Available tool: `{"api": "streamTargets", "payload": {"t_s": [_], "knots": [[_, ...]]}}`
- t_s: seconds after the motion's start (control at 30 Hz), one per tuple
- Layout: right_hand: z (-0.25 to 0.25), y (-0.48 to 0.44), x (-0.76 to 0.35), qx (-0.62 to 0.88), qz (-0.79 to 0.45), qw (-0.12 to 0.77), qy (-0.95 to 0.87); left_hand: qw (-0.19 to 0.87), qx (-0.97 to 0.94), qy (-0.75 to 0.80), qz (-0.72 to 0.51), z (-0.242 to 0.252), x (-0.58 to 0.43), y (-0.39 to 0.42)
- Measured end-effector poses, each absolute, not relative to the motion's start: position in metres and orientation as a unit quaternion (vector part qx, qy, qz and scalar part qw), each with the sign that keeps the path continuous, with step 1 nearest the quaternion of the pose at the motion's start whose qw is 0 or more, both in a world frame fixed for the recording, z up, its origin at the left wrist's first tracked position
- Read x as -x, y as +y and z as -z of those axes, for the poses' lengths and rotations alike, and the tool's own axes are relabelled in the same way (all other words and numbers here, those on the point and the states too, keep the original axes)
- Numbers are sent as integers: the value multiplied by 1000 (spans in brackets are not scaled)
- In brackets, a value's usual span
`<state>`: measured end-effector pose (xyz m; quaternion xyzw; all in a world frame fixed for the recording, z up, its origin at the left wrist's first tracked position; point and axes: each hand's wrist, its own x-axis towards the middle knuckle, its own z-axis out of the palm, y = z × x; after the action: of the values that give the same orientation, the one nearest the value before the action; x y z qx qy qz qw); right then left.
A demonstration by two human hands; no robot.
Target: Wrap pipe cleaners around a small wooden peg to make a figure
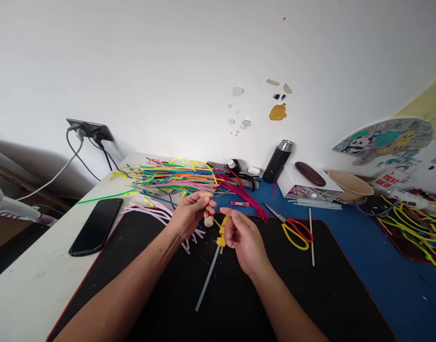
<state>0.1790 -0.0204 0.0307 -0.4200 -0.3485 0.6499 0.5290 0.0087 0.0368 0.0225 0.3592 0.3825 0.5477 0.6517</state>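
The right hand [243,239] is pinching the yellow pipe cleaner [223,231] wound on a pale stick [207,280] over the black mat [160,285]. At its ten o'clock, the left hand [193,212] is pressing its fingertips together above a cream piece [208,221].

pipe cleaner [222,231] partly behind right hand [245,241]

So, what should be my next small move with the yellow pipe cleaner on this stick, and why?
Probably wind the yellow pipe cleaner one more turn down the pale stick. The right hand pinches the wrap, which covers only the stick's upper end; the rest lies bare over the black mat. The left hand sits by a small cream piece.
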Motion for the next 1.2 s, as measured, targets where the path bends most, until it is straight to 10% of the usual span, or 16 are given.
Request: {"api": "streamTargets", "payload": {"t_s": [0.5, 0.67, 0.93, 1.2], "knots": [[-28, -16, -171, 446, -607, 499, -429, 475, -499, 480, -543, -11, 10, 48], [-30, -13, -170, 446, -589, 522, -427, 751, -393, 251, -467, -17, 5, 24], [-37, -18, -167, 428, -581, 524, -452, 798, -325, 183, -474, -17, -6, 12], [-34, -17, -165, 408, -582, 503, -492, 607, -561, 333, -454, -13, -11, 10]]}}
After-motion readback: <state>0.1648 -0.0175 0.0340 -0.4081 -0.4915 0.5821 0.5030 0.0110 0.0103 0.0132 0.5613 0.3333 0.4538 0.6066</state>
